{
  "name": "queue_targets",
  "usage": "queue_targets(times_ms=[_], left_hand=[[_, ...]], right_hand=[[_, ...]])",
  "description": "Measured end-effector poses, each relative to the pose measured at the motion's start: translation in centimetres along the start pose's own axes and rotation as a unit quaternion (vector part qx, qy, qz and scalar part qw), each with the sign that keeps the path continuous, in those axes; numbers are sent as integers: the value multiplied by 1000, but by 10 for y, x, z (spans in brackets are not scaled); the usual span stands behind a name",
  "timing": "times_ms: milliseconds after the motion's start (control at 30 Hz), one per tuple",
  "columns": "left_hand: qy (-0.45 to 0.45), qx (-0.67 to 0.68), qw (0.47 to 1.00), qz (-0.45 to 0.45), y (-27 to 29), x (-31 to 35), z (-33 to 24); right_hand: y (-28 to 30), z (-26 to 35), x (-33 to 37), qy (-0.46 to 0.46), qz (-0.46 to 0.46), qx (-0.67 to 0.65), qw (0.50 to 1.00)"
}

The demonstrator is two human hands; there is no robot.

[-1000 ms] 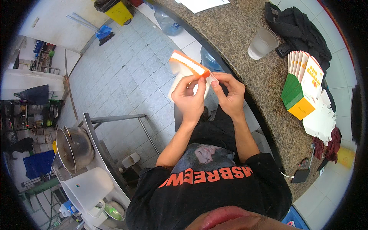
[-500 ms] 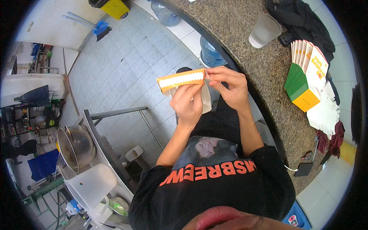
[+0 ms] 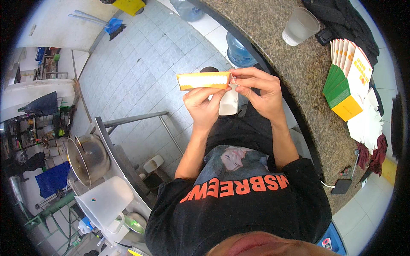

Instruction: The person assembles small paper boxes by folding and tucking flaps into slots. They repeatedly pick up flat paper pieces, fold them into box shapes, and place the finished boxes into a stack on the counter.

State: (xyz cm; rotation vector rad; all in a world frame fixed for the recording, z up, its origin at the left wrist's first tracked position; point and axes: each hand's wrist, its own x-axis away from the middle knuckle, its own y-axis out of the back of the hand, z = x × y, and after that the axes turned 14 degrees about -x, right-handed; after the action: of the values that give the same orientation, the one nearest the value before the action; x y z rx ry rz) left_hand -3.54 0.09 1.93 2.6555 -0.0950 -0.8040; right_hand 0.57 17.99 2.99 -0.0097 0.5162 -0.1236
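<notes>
Up in front of my body I hold a small cardboard food box (image 3: 204,80), orange outside, with a white scalloped band along its side and a white flap hanging below. My left hand (image 3: 205,102) grips its lower edge near the middle, thumb and fingers closed on the card. At the box's right end, the fingertips of my right hand (image 3: 259,90) pinch a thin edge of the card. On the counter to the right stands a fanned row of similar folded boxes (image 3: 341,85) in green, yellow and white. White flat card pieces (image 3: 366,126) lie beside them.
The granite counter (image 3: 260,38) curves along the right, carrying a clear plastic cup (image 3: 300,27), dark cloth (image 3: 341,19) and a phone-like black device (image 3: 341,186). Large blue water bottles (image 3: 240,49) stand below it. At lower left, a metal pot (image 3: 92,158) and white plastic container (image 3: 104,198) sit on a table.
The box has tilted, its scalloped side now nearly level, and the white flap below shows more. My left hand has shifted slightly left; the right keeps pinching the end. The whole view has moved slightly.
</notes>
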Motion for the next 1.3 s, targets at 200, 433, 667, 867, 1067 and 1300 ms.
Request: queue_targets(times_ms=[200, 433, 667, 867, 1067, 1300], left_hand=[[-21, -2, 1000, -5, 1, 1, 9], [-5, -41, 999, -7, 3, 1, 6], [54, 111, 992, -6, -7, 8, 11], [90, 163, 981, -51, -20, 12, 8], [107, 102, 989, -13, -17, 14, 10], [191, 296, 935, -32, -31, 20, 10]], right_hand=[[0, 2, 1, -1, 5, 5, 1000], [-3, 9, 3, 11, 42, 64, 997], [-11, -1, 5, 29, -52, 21, 998], [-8, 10, 1, 70, -9, 86, 994], [-8, 6, 1, 92, -7, 127, 988], [-14, -10, 9, 63, -71, 12, 995]])
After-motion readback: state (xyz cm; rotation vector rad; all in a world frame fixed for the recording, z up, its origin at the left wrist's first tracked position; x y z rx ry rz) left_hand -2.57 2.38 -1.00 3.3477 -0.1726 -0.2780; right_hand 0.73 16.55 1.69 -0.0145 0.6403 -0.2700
